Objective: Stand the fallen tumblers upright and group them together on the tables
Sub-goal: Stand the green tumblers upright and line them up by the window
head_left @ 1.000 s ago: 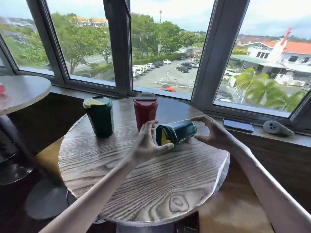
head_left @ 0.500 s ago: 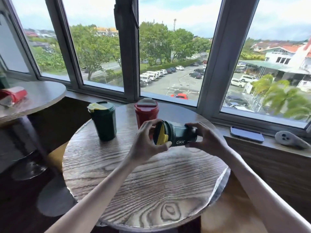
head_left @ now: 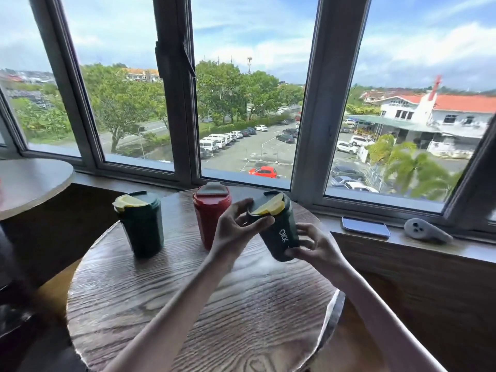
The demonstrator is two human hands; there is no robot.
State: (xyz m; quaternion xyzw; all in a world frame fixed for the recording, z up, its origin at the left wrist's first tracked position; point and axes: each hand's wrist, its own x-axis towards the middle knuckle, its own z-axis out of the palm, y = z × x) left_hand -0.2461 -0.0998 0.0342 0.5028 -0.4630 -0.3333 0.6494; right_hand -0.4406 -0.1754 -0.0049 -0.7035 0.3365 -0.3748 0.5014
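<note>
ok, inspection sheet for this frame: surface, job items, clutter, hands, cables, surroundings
Surface: round wood-grain table, bare in front.
Job's things: green tumbler upright at left; red tumbler upright mid-table; dark tumbler marked OKK held tilted, not yet set down.
Clutter: phone and grey device on the window sill.
Grippers: left hand grips the held tumbler near its lid; right hand grips its base.
Cables: nothing seen.
Surroundings: second table at left; windows over a car park.
</note>
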